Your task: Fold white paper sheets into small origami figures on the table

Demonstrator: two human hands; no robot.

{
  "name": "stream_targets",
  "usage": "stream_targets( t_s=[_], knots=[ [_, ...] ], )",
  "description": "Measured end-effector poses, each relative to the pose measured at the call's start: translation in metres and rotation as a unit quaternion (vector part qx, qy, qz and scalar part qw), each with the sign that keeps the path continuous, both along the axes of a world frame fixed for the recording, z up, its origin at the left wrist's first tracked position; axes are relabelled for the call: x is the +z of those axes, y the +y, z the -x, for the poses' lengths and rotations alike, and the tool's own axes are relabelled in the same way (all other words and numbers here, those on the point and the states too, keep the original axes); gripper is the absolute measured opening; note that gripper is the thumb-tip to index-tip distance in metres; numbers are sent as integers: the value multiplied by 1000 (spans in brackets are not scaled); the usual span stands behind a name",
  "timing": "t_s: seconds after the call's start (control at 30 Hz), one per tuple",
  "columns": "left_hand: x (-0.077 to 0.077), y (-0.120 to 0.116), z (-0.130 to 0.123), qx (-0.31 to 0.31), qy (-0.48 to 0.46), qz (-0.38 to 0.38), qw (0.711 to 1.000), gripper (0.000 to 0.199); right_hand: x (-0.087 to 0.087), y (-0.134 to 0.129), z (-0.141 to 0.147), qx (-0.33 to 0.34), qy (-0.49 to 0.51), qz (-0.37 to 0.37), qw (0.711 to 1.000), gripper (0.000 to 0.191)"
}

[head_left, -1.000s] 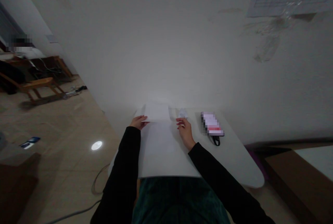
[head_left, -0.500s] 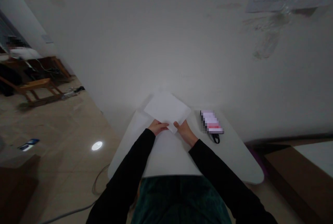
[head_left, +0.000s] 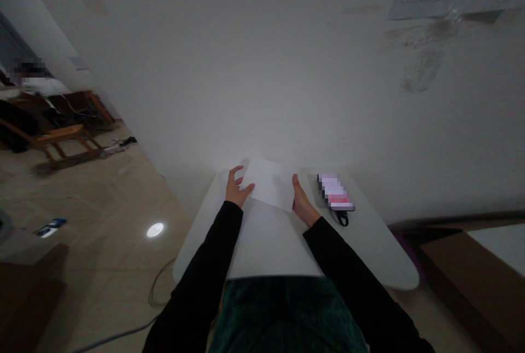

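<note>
A white sheet of paper [head_left: 271,182], now a small tilted rectangle, lies or is held just above the white table, between my two hands. My left hand [head_left: 237,189] is at its left edge, fingers spread and curved, with the thumb touching or very close to the lower left corner. At the right edge is my right hand [head_left: 302,203], its thumb stretched upward and apart from the other fingers, which are partly hidden. Whether the paper is folded cannot be made out.
The white table [head_left: 274,254] stands against a wall [head_left: 262,69]. To the right of the paper lies a phone [head_left: 335,192] with a black strap. A cardboard box [head_left: 471,265] is at the far right. On the floor at left are a cable [head_left: 118,334] and a wooden chair [head_left: 61,134]; a person sits behind.
Both hands have let go of the paper's near corner and moved apart to its left and right edges. The paper has turned and looks smaller.
</note>
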State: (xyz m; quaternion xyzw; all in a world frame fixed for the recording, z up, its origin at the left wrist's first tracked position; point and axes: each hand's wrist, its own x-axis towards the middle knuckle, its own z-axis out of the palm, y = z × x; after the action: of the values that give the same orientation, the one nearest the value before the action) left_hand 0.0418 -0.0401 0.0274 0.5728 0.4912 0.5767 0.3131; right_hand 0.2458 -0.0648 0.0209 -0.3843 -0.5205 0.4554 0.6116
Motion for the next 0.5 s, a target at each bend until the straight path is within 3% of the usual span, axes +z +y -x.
stream_targets(
  t_s=[0.1,0.3,0.4,0.5],
  knots=[
    [-10,-2,-18,-16,57,-25,998,28,6,-8,-2,96,60,68,991,83],
    [-21,-6,-48,16,49,-49,997,25,7,-9,-7,164,130,80,974,72],
    [-20,-10,-54,36,53,-69,996,24,5,-4,-3,136,135,52,980,68],
    [-20,-14,-57,-2,74,-80,994,23,1,2,0,23,111,11,994,55]
  ],
)
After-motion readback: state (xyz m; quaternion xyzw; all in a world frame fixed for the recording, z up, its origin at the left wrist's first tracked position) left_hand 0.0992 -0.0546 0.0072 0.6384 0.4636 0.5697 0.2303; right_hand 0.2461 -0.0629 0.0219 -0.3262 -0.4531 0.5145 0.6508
